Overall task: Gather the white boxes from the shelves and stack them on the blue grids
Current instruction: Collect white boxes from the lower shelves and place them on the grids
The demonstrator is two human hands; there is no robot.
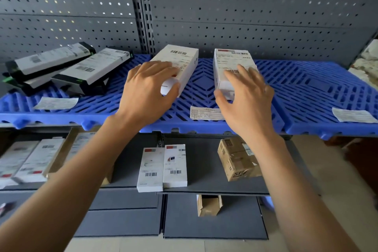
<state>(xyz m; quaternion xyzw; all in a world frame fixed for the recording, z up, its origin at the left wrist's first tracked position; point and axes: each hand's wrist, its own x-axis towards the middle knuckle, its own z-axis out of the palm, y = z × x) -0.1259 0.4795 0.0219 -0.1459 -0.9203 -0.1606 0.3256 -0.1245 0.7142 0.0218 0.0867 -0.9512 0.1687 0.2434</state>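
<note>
Left hand [149, 86] grips a tilted white box [180, 65]; right hand [245, 98], fingers spread, touches another white box [229, 67]. Either could slip on the slotted blue grid [306, 92]

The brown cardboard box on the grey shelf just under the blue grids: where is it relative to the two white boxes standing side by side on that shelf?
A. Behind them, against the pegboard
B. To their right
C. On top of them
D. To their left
B: the brown cardboard box sits on the grey shelf to the right of the two white boxes, with a clear gap between them.
</note>
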